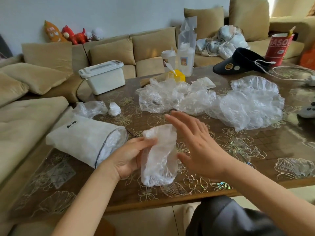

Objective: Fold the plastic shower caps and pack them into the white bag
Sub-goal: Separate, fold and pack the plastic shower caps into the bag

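A clear plastic shower cap [158,155], folded into a long strip, lies on the table in front of me. My left hand [129,155] touches its left edge with straight fingers. My right hand [197,142] hovers over its right side, fingers spread and straight. The white bag [81,138] lies on its side to the left, its mouth facing the hands, with white plastic showing inside. A heap of loose shower caps [213,99] covers the middle and right of the table. Two small crumpled caps [100,108] lie behind the bag.
A white lidded box [104,75] stands at the table's far left corner. Behind the heap are a yellow box [179,75], two cups in a clear bag [185,53], a black visor [242,62] and a red can [277,48]. A beige sofa surrounds the table.
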{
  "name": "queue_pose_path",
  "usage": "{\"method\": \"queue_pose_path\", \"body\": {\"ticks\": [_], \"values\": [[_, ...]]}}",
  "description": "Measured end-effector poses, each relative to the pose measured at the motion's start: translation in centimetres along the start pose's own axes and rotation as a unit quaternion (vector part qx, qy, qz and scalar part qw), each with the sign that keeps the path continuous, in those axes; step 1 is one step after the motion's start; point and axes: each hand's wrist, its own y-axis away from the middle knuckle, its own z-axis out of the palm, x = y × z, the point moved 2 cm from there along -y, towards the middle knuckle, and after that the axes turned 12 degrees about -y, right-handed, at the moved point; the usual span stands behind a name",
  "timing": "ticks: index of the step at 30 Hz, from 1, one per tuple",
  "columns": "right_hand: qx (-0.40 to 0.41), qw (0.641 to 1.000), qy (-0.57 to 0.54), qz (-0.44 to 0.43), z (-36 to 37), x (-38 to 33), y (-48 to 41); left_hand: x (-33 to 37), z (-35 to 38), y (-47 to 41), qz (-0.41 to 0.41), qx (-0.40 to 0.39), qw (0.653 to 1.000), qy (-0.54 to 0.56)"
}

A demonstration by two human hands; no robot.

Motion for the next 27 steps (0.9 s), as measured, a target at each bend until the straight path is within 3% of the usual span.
{"method": "queue_pose_path", "body": {"ticks": [2, 5, 7, 9, 11, 13, 15, 18, 22, 27], "values": [[-0.017, 0.989, 0.087, -0.116, 1.5, -1.2, -0.1, 0.3, -0.5, 0.2, 0.009, 0.009, 1.000, -0.020], [0.002, 0.977, 0.066, -0.204, 2.5, -2.0, -0.1, 0.7, -0.6, 0.4, 0.015, 0.033, 0.999, -0.036], [0.005, 0.977, 0.023, -0.212, 2.9, -2.4, 0.0, 0.9, -0.7, 0.7, 0.028, 0.059, 0.997, -0.034], [-0.004, 0.989, -0.032, -0.147, 3.3, -2.4, 0.1, 0.7, -0.8, 0.6, 0.044, 0.088, 0.993, -0.058], [-0.026, 0.994, -0.098, -0.027, 3.4, -2.2, 0.0, 0.5, -0.7, 0.8, 0.070, 0.118, 0.984, -0.116], [-0.049, 0.977, -0.186, 0.092, 3.2, -1.9, -0.1, 0.3, -0.3, 1.0, 0.107, 0.127, 0.974, -0.156], [-0.034, 0.952, -0.263, 0.150, 3.0, -1.7, -0.1, 0.2, 0.4, 1.2, 0.128, 0.110, 0.972, -0.161], [-0.012, 0.936, -0.293, 0.195, 2.9, -1.7, 0.0, 0.0, 1.1, 1.5, 0.123, 0.061, 0.984, -0.115], [-0.008, 0.944, -0.259, 0.205, 3.1, -1.8, 0.1, 0.2, 1.6, 2.1, 0.113, -0.036, 0.989, -0.088], [0.010, 0.943, -0.264, 0.203, 2.9, -2.0, 0.2, 0.1, 1.6, 2.5, 0.133, -0.017, 0.983, -0.126]]}}
